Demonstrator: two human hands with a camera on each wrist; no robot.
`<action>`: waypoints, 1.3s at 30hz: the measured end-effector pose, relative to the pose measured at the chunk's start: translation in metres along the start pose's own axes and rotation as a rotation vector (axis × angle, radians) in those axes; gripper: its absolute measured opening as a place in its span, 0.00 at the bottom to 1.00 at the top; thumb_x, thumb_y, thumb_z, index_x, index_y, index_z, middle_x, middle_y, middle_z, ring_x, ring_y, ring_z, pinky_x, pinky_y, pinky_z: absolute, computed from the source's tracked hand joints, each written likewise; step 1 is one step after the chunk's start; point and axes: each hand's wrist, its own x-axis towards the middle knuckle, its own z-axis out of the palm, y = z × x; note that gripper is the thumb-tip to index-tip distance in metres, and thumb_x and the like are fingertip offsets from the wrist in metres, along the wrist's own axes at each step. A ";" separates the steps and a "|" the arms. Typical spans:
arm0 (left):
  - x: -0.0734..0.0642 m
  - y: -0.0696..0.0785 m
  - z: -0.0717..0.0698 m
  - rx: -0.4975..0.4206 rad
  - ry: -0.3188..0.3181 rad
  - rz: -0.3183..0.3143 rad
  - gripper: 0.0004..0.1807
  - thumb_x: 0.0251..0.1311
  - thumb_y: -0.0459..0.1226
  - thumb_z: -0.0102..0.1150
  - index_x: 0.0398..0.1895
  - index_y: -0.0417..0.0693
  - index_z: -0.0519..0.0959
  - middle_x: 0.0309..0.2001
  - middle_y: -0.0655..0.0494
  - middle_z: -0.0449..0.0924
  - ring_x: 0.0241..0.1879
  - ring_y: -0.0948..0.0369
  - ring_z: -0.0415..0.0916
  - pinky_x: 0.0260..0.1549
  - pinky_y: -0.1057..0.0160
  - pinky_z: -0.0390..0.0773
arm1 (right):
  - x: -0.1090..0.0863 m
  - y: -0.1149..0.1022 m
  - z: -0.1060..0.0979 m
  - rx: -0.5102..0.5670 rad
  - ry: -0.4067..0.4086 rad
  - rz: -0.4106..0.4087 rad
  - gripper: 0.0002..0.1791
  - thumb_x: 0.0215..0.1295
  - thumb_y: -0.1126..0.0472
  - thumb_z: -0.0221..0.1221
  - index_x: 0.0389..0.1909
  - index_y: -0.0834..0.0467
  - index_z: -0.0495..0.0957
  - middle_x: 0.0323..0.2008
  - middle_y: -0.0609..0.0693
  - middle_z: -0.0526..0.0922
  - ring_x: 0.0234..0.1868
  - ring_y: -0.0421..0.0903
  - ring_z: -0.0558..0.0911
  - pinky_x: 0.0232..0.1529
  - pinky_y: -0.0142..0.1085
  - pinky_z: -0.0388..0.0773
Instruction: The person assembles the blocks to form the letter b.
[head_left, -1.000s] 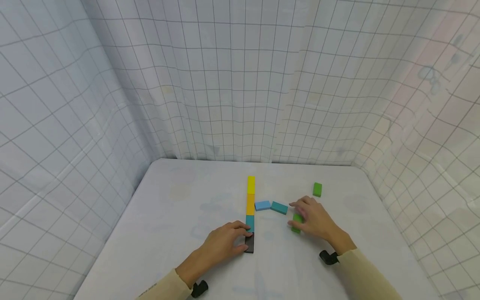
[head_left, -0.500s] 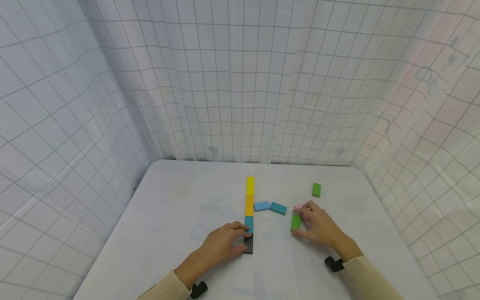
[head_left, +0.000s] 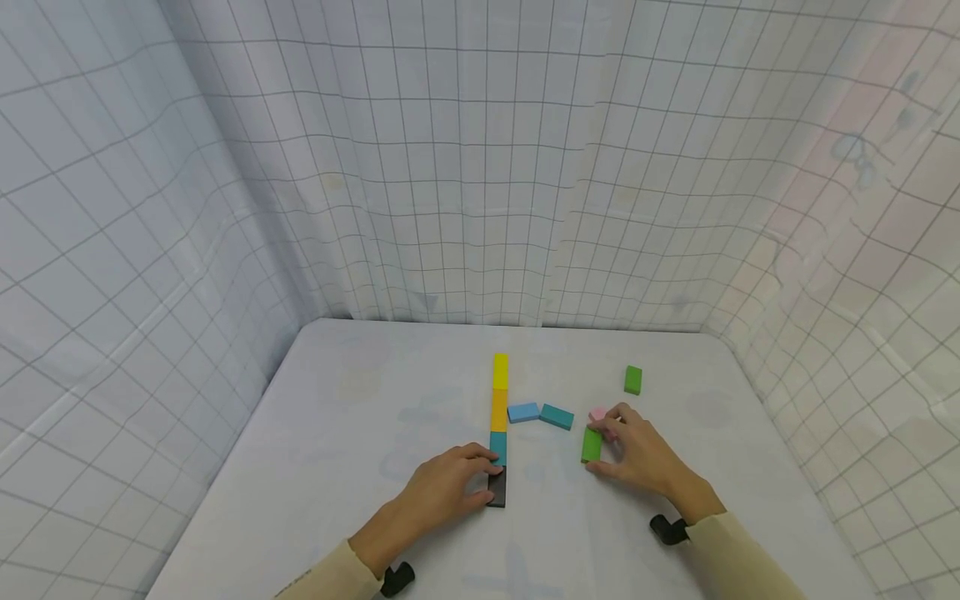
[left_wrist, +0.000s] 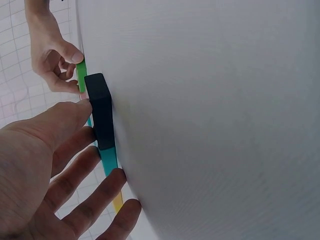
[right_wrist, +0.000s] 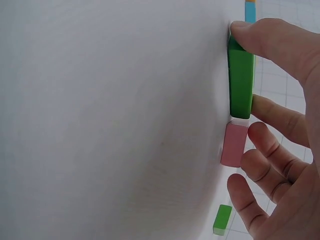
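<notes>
A straight row on the table runs away from me: a black block (head_left: pixel 497 488) nearest, then a teal block (head_left: pixel 498 446), an orange block (head_left: pixel 499 410) and a yellow block (head_left: pixel 501 371). My left hand (head_left: pixel 448 486) holds the black block, thumb toward its near end and index finger by its join with the teal one. My right hand (head_left: pixel 641 452) pinches a green block (head_left: pixel 592 447) lengthwise between thumb and index finger. Just beyond it lies a pink block (right_wrist: pixel 234 144), partly covered by my fingers in the head view; the other right fingers are beside it.
A light blue block (head_left: pixel 523 412) sits against the row's right side, with a darker teal block (head_left: pixel 557 417) angled after it. Another green block (head_left: pixel 633 380) lies farther back on the right. Grid-patterned curtains (head_left: pixel 480 208) enclose the white table (head_left: pixel 360 433).
My right hand has drawn slightly nearer and to the right, its thumb moving to the green block's near end. That block now lies straighter, and more pink block shows. The left hand stays put.
</notes>
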 end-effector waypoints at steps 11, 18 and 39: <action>0.000 0.002 0.000 0.004 -0.001 -0.003 0.18 0.73 0.43 0.83 0.63 0.53 0.95 0.70 0.59 0.89 0.69 0.54 0.89 0.63 0.49 0.94 | 0.000 -0.001 -0.002 0.001 -0.026 0.010 0.32 0.62 0.45 0.87 0.63 0.53 0.92 0.49 0.44 0.78 0.46 0.38 0.72 0.48 0.38 0.75; -0.001 0.001 0.001 0.011 -0.001 -0.001 0.19 0.73 0.43 0.83 0.64 0.53 0.94 0.71 0.59 0.89 0.70 0.53 0.89 0.64 0.48 0.93 | 0.000 -0.003 -0.003 0.000 -0.034 0.022 0.32 0.62 0.46 0.87 0.64 0.53 0.92 0.51 0.44 0.79 0.47 0.39 0.73 0.49 0.39 0.75; 0.000 0.001 0.000 0.003 -0.006 -0.004 0.20 0.73 0.42 0.82 0.65 0.52 0.93 0.72 0.59 0.89 0.71 0.52 0.88 0.66 0.46 0.92 | 0.004 -0.010 -0.004 -0.035 -0.024 -0.029 0.32 0.63 0.47 0.87 0.65 0.53 0.91 0.58 0.48 0.87 0.55 0.46 0.81 0.57 0.50 0.82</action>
